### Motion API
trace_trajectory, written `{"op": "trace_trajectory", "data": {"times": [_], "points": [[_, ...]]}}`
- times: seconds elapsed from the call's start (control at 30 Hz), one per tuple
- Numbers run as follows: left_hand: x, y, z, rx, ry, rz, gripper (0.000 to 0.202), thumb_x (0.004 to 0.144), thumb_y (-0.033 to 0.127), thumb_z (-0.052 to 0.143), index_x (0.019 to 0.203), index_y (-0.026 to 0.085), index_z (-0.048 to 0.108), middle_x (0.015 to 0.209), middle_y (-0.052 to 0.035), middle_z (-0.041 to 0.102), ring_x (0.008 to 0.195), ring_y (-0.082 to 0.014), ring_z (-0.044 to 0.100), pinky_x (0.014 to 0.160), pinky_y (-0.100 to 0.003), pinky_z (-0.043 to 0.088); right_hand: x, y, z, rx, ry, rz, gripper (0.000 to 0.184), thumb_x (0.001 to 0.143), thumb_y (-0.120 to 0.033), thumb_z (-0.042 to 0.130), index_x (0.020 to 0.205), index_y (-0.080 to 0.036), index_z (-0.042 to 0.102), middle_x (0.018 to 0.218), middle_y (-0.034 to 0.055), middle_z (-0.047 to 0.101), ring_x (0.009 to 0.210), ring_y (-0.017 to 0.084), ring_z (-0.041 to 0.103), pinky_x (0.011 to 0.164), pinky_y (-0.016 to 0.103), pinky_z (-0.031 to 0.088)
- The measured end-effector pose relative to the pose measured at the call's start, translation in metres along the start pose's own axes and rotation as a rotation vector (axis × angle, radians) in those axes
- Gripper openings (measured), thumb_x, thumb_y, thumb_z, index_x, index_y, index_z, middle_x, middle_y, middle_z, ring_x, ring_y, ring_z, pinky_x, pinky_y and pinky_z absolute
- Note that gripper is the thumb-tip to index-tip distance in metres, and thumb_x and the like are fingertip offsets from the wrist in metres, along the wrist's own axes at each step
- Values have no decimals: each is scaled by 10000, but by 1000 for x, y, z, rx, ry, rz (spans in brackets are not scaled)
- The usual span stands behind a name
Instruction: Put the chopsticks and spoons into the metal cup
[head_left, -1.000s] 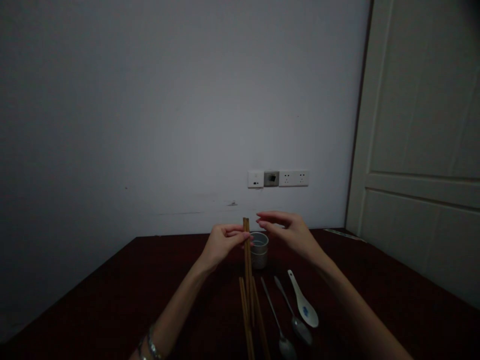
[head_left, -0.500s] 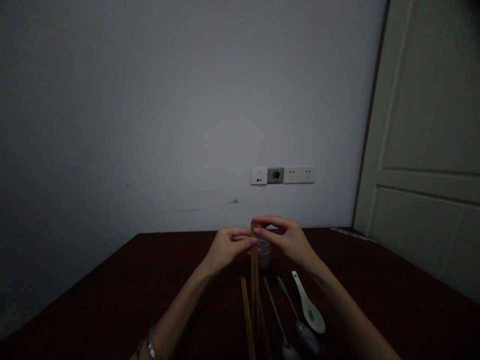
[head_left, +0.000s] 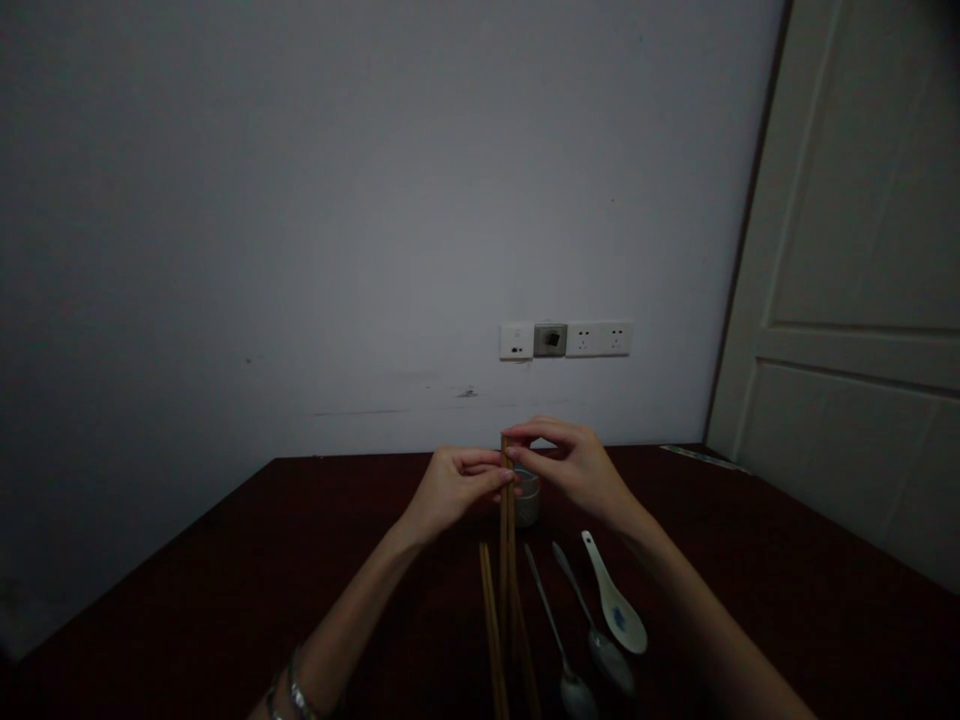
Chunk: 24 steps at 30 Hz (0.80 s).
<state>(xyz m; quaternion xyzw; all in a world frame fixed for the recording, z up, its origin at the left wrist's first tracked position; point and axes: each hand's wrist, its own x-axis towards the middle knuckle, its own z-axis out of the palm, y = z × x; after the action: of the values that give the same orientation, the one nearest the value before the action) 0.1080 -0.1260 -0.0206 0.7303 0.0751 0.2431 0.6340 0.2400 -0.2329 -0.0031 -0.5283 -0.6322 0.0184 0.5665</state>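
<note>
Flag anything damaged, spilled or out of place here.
The pale wall has dark scuffs low down, left of the sockets, marring its otherwise plain surface. No spill shows around the chopsticks, though the table is dark.

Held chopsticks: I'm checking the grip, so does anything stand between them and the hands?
Nothing visible does: the left hand pinches the held chopsticks near their upper ends, and the right hand pinches them just above. The cup stands behind, not between.
</note>
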Motion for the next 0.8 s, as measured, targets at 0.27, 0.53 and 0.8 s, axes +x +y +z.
{"op": "trace_trajectory", "data": {"times": [0.27, 0.53, 0.8], "points": [[-1, 1, 1, 3, -35, 21, 252, 701, 298, 652, 863, 105, 668, 804, -96, 689, 718, -175, 642, 677, -291, 493, 0, -2, -3, 11, -30, 9, 233, 743, -278, 594, 948, -194, 666, 838, 47, 648, 789, 152, 592, 696, 287, 479], [-3, 3, 1, 14, -70, 21, 274, 712, 298, 639, 904, 106, 672, 852, -107, 690, 764, -189, 645, 700, -293, 491, -2, -2, -1, 112, -54, 87, 228, 731, -338, 597, 886, -192, 680, 854, 51, 625, 720, 141, 587, 517, 230, 496], [-3, 2, 0, 4, -103, 41, 284, 730, 277, 623, 959, 113, 664, 900, -121, 686, 780, -179, 646, 717, -295, 490, -3, -2, 2, 142, -51, 88, 232, 729, -348, 600, 877, -188, 680, 840, 50, 615, 668, 126, 577, 449, 201, 489]]}}
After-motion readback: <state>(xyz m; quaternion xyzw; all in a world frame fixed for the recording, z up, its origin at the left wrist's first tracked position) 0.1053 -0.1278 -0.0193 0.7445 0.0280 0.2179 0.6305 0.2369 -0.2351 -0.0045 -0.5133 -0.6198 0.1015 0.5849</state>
